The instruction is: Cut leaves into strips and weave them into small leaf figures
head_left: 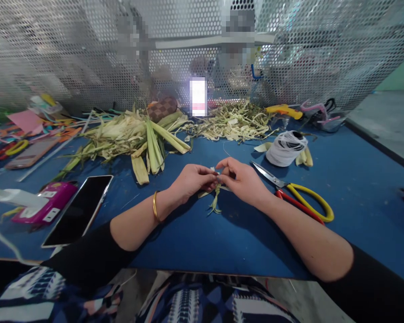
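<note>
My left hand (191, 180) and my right hand (241, 179) meet over the blue table (195, 233), fingers pinched together on a small folded piece of green-yellow leaf strip (215, 199) whose ends hang down between them. A gold bangle sits on my left wrist. Scissors with yellow and red handles (297, 195) lie just right of my right hand. A spool of white thread (285, 147) stands behind it.
A pile of long leaves (134, 137) and a heap of leaf trimmings (233, 121) lie at the back. A black phone (79, 210) and a pink box (47, 207) lie left. A yellow glue gun (284, 110) is far right. A perforated metal screen stands behind.
</note>
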`<move>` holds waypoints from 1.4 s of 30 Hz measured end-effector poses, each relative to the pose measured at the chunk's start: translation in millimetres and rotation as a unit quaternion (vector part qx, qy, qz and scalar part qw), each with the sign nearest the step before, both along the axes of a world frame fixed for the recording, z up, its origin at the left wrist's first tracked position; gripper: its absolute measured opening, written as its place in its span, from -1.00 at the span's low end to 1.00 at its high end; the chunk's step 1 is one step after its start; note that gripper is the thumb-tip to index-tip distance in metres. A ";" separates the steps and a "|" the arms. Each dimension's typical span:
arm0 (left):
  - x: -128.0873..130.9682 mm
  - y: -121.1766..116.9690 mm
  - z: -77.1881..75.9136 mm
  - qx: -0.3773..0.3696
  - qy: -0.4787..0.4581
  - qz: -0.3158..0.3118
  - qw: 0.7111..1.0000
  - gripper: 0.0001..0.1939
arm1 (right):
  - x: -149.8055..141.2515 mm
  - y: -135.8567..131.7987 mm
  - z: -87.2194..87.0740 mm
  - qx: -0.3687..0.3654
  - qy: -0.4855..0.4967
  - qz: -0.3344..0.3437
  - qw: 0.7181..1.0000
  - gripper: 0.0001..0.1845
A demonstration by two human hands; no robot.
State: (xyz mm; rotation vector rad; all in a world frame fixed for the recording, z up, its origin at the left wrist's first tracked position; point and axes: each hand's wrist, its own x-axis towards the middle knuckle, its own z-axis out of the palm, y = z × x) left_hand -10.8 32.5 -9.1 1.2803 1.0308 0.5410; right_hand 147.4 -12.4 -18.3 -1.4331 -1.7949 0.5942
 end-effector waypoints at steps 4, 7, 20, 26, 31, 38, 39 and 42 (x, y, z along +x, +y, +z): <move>-0.7 -0.6 1.4 0.014 0.010 -0.019 1.000 -0.96 | -5.1 2.1 -0.9 -0.007 0.024 -0.011 1.000 -0.89; -0.4 -2.4 1.7 0.056 0.030 -0.034 0.997 -0.92 | -7.3 4.7 -3.0 -0.029 0.083 -0.019 0.996 -0.88; 0.4 -2.2 -3.1 0.033 -0.016 -0.031 0.999 -0.86 | 18.0 5.4 7.2 -0.062 0.238 -0.036 0.969 -0.87; -1.2 -1.1 -4.9 0.029 -0.025 -0.041 0.998 -0.92 | 13.5 8.4 -9.3 -0.054 0.034 0.007 0.998 -0.83; -0.1 -2.8 -1.5 0.024 -0.014 -0.035 0.999 -0.94 | 8.4 6.5 -10.2 -0.002 -0.026 -0.005 1.000 -0.87; -0.1 0.8 -1.0 0.026 -0.009 0.005 1.000 -0.91 | 7.5 1.8 -3.9 0.000 -0.021 -0.022 1.000 -0.89; -0.4 1.6 -1.2 0.026 -0.009 0.009 1.000 -0.91 | 7.1 0.9 -3.4 0.005 -0.020 -0.020 1.000 -0.90; -1.4 2.9 -0.8 0.019 -0.005 0.014 1.000 -0.90 | 6.2 -1.7 -2.8 0.026 -0.031 -0.006 0.999 -0.91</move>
